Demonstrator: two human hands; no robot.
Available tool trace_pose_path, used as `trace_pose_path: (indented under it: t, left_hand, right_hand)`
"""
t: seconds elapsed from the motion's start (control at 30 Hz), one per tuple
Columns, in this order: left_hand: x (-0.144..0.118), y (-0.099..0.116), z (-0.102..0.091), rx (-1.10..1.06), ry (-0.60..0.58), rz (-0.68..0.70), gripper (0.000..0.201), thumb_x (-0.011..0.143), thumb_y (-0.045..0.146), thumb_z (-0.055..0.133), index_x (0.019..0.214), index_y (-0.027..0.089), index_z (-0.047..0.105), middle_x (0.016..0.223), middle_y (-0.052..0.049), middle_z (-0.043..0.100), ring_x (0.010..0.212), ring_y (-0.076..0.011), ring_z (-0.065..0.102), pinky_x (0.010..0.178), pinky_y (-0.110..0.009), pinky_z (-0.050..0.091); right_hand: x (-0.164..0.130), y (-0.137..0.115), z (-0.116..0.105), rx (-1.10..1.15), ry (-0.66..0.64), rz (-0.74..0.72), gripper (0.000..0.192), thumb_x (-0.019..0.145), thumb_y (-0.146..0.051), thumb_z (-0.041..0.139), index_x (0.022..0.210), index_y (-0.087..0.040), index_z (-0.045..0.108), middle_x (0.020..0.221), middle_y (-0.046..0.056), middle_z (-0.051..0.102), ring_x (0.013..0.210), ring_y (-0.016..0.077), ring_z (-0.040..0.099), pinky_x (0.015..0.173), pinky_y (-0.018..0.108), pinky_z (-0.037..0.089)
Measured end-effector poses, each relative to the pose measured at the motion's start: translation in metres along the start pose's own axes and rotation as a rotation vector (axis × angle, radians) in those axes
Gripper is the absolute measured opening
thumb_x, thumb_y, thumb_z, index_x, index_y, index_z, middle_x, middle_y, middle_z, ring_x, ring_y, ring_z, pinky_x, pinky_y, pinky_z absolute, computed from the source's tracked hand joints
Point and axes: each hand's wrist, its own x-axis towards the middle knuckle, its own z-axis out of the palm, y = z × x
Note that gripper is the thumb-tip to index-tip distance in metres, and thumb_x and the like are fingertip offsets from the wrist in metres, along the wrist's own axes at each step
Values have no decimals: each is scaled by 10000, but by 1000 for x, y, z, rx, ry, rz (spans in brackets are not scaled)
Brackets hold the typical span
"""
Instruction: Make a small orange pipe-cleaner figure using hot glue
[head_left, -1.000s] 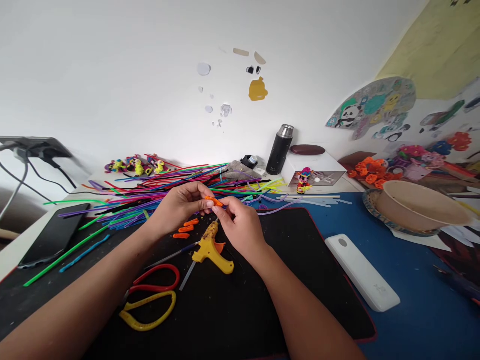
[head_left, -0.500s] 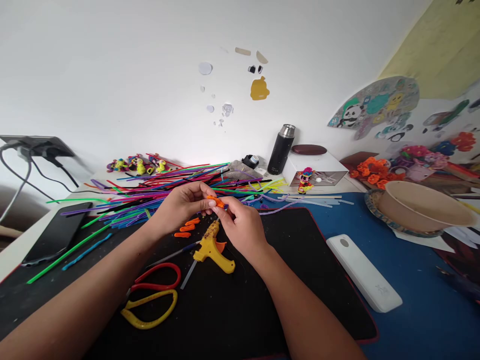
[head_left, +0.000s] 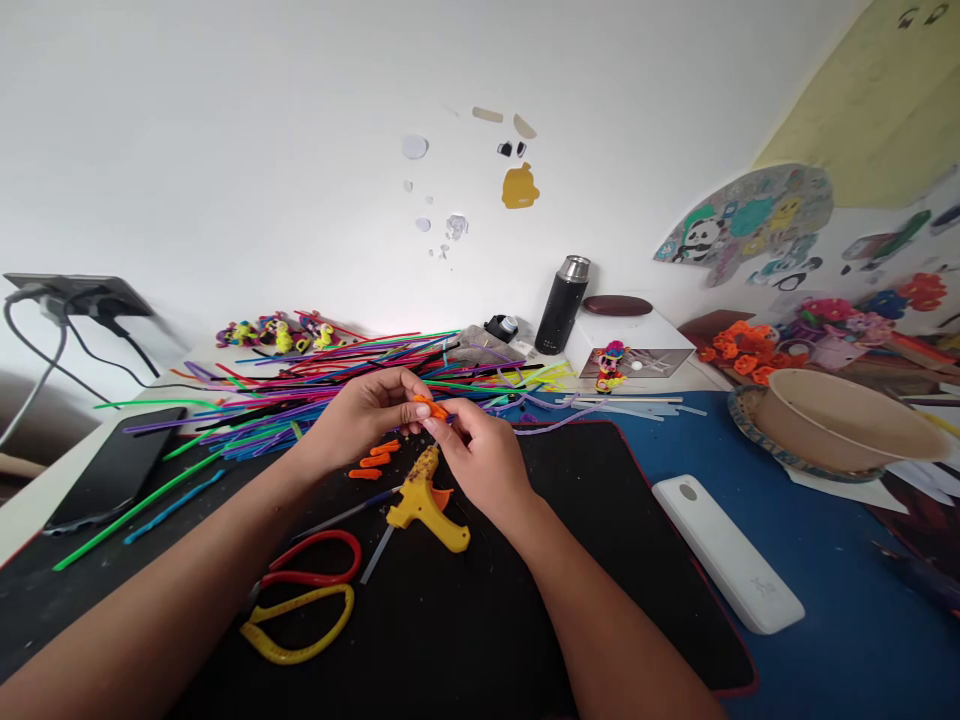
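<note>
My left hand (head_left: pixel 360 415) and my right hand (head_left: pixel 480 455) meet above the black mat (head_left: pixel 480 620), both pinching a small orange pipe-cleaner piece (head_left: pixel 430 406) between their fingertips. Just below them lies a yellow glue gun (head_left: pixel 426 502) with its nozzle towards the hands. Three folded orange pieces (head_left: pixel 375 460) rest on the mat under my left hand. Red-and-yellow scissors (head_left: pixel 300 595) lie near my left forearm.
A heap of coloured pipe cleaners (head_left: pixel 322 385) spreads behind the hands. A black phone (head_left: pixel 112 465) lies at left, a white power bank (head_left: pixel 727 550) at right, a beige bowl (head_left: pixel 840 415) far right. A black flask (head_left: pixel 561 305) and white box (head_left: pixel 637 340) stand by the wall.
The hands stay together on the orange piece with only slight finger motion. The view has tipped a little, so everything sits slightly lower in the picture.
</note>
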Motion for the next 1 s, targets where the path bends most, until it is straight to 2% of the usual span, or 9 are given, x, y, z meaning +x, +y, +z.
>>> trace_pose_path:
  t: [0.13, 0.33, 0.43, 0.63, 0.83, 1.0]
  left_hand:
    - [0, 1, -3, -12, 32, 56, 336, 772, 419, 944, 873, 163, 751, 747, -10, 693, 638, -130, 605, 601, -247, 522]
    - [-1, -1, -4, 6, 45, 101, 307, 788, 403, 940, 892, 167, 774, 818, -40, 743, 747, -169, 676, 713, -283, 566]
    - [-2, -1, -3, 10, 27, 93, 299, 797, 405, 935, 891, 169, 777, 843, -50, 753, 796, -187, 703, 769, -305, 586]
    - [-3, -3, -4, 18, -24, 85, 283, 814, 410, 919, 909, 168, 806, 859, -66, 766, 801, -193, 713, 768, -304, 590]
    - [-2, -5, -4, 21, -17, 67, 320, 800, 416, 925, 985, 175, 825, 867, -63, 769, 789, -196, 711, 765, -319, 599]
    - [-2, -6, -5, 11, -9, 59, 356, 786, 410, 935, 1027, 178, 812, 849, -42, 750, 773, -180, 704, 752, -308, 593]
  right_hand:
    - [2, 1, 1, 228, -24, 86, 377, 1039, -542, 605, 1174, -217, 742, 666, -25, 611, 568, 150, 547, 552, 262, 371]
    - [7, 1, -1, 555, -49, 225, 457, 1003, -659, 586, 975, -209, 660, 544, -74, 498, 434, 111, 420, 455, 247, 317]
    - [8, 1, -2, 614, -57, 253, 475, 981, -686, 599, 916, -216, 631, 534, -81, 489, 419, 101, 403, 433, 238, 295]
    - [8, -3, -6, 683, -116, 313, 428, 908, -632, 710, 922, -206, 666, 542, -85, 477, 438, 93, 397, 417, 224, 274]
    - [9, -5, -4, 721, -144, 354, 425, 819, -605, 791, 908, -202, 688, 555, -89, 472, 437, 87, 392, 412, 228, 256]
    - [9, -6, -2, 738, -141, 362, 421, 810, -593, 791, 893, -194, 685, 548, -93, 472, 420, 80, 380, 402, 233, 253]
